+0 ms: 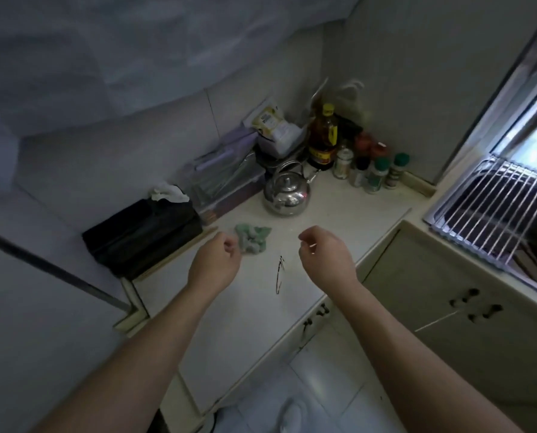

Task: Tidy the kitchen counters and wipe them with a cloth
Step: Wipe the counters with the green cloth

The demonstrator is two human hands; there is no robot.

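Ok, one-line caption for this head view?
Both hands hover empty over the counter, the crumpled green cloth by the left, kettle behind.

A crumpled green and white cloth [252, 239] lies bunched on the pale table [339, 210], near its middle, just in front of the steel kettle [287, 195] and apart from it.

Both bare forearms reach forward from the bottom of the view, roughly parallel and well apart. The left hand [217, 260] is seen from the back, fingers curled loosely inward with the thumb near the fingertips, holding nothing visible. The right hand [325, 254] is likewise half-closed, its fingers bent down and toward the palm, and it grips nothing that can be seen. The wrists are straight and level with each other.
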